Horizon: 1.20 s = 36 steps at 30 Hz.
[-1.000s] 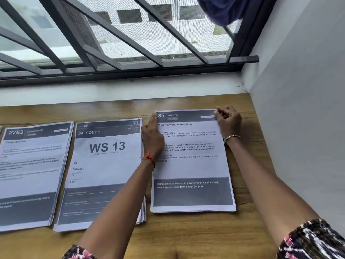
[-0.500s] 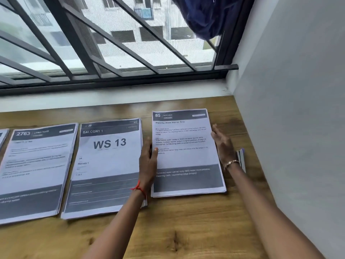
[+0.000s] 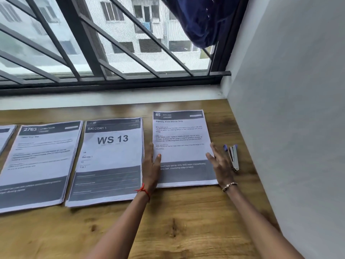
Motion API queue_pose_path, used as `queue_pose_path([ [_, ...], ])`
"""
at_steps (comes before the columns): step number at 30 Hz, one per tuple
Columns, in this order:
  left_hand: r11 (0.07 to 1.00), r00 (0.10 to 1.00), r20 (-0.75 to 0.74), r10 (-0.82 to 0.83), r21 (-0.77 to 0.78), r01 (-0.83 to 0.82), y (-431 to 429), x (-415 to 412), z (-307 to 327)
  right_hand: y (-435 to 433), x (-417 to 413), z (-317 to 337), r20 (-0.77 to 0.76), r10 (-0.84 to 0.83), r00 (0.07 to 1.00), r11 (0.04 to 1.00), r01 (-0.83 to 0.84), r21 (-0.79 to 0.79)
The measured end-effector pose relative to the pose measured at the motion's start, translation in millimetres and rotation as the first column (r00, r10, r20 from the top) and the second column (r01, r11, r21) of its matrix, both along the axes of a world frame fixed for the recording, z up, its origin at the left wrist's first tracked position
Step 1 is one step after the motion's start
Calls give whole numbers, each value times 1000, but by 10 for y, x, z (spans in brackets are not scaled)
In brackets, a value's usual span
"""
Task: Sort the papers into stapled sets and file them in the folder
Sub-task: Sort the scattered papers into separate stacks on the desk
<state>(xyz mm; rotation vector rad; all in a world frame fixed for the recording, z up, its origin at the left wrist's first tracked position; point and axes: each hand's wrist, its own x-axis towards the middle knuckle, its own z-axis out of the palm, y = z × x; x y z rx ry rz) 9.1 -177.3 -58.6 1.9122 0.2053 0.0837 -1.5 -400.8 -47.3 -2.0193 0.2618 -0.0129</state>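
A stack of white printed sheets with dark grey bands, headed "85 KITCHEN" (image 3: pixel 182 139), lies flat and squared on a wood-grain worktop (image 3: pixel 186 221), framed between a person's two bare hands. The left hand (image 3: pixel 152 165) lies along the stack's left edge with its fingers straight and together and the thumb resting on the top sheet; a red thread (image 3: pixel 143 190) circles its wrist. The right hand (image 3: pixel 220 163) is at the stack's right edge, fingers straight and slightly spread, gripping nothing; whether it touches the paper cannot be told. A beaded bracelet (image 3: pixel 228 186) sits on that wrist.

Just right of the stack, beside the right hand, lies a small silver stapler with blue ends (image 3: pixel 233 157). Immediately left of the stack is a second pile of the same printed sheets, marked "BALCONY 1" and "WS 13" (image 3: pixel 110 161). Left of that lies a third pile numbered "2763" (image 3: pixel 39 161), and the corner of a fourth pile (image 3: pixel 5 135) shows at the frame's edge.

Behind the stack the worktop meets a white sill (image 3: pixel 112 98) beneath a window with a dark metal grille of slanted bars (image 3: pixel 93 53), looking onto pale apartment blocks. A dark blue cloth (image 3: pixel 201 21) hangs at the window's upper right. To the stack's right the worktop ends at a plain grey wall (image 3: pixel 298 109).
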Motion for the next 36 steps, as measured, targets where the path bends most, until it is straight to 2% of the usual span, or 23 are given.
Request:
queue_pose_path([
  [5,997,1000,20,-7,71,5,-18,-10,-13,25,4,20,-14,47,999,999,-48,-13],
  [12,998,1000,6,-2,70,1,-7,-8,18,28,-6,-8,-38,93,995,995,-95,-40],
  [16,997,999,-38,-36,72,39,39,2,91,32,-1,66,-26,83,996,996,-84,-39],
  [19,994,998,-10,-68,83,69,109,1,197,37,34,121,-22,61,998,998,-61,-12],
  [22,991,997,53,-53,124,46,256,-2,276,136,30,169,52,-12,999,999,15,-43],
  [25,993,992,121,-23,114,9,584,-14,341,376,52,270,189,-45,981,986,74,-152],
  [28,986,993,114,8,162,-27,989,-23,362,730,106,354,243,11,970,989,26,-149],
  [32,975,994,88,59,210,-76,1487,-25,375,1343,164,358,258,45,965,997,-28,-71],
  [36,970,993,55,101,215,-111,1887,25,340,1939,156,312,174,95,980,996,-93,-17],
])
